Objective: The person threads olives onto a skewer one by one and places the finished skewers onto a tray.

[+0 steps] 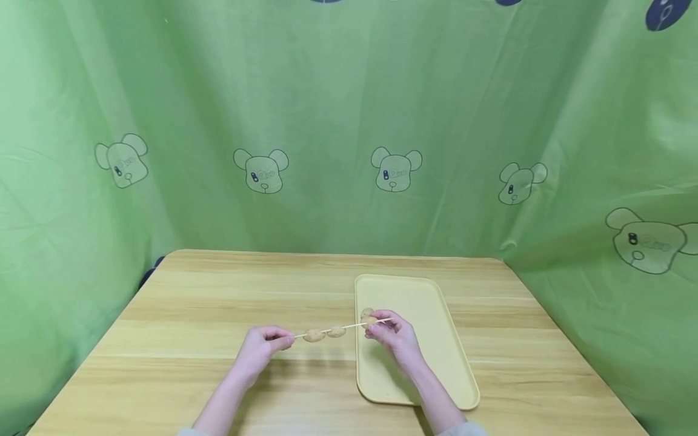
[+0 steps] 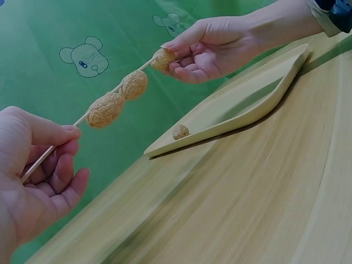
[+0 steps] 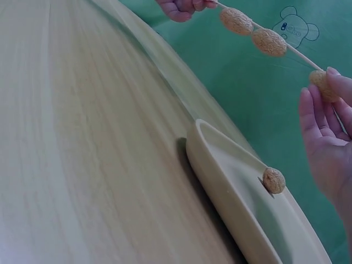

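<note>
A thin wooden skewer [image 1: 353, 325] runs from hand to hand above the table. My left hand [image 1: 263, 349] grips one end of it between thumb and fingers; in the left wrist view the end passes into the palm. Two tan, wrinkled oval balls [image 2: 105, 109] sit side by side on the skewer, nearer the left hand. At the other end my right hand [image 1: 399, 340] pinches a third wrinkled ball [image 3: 323, 86], which is on or against the skewer. Another wrinkled ball [image 3: 273, 180] lies in the pale yellow tray [image 1: 431, 339].
The tray stands on the right half of the wooden table [image 1: 180, 327], beneath the right hand. Green curtains [image 1: 327, 121] printed with bear heads hang behind and at both sides of the table.
</note>
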A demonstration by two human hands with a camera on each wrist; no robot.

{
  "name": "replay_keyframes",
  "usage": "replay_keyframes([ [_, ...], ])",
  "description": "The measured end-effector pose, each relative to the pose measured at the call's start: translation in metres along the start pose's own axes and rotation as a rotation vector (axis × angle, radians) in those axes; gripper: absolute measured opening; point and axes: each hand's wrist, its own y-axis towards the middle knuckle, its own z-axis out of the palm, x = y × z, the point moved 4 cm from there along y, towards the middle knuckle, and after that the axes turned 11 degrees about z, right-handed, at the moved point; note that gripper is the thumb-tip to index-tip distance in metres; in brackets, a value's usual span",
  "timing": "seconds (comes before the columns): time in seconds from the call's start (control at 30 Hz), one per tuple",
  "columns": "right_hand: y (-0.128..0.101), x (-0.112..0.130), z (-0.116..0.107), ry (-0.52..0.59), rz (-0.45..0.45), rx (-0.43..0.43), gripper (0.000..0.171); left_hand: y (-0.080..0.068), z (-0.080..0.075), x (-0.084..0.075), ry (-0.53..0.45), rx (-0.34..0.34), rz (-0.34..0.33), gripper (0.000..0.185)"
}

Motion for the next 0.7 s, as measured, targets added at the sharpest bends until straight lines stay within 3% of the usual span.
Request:
replay_keyframes([
  [0.27, 0.0024, 0.0035, 0.0069, 0.06, -0.037, -0.004, 0.027, 0.0034, -0.002, -0.0021, -0.021, -0.033, -0.02, 0.014],
  [0.47, 0.0033, 0.0062, 0.0033, 0.08, -0.114, 0.028, 0.026, 0.0068, 0.0049, -0.001, -0.061, -0.042, -0.021, 0.014],
  [0.7, 0.0074, 0.0059, 0.0085, 0.047, -0.064, -0.013, 0.024, 0.0056, 0.0034, 0.0006, -0.06, -0.088, -0.028, 0.012],
])
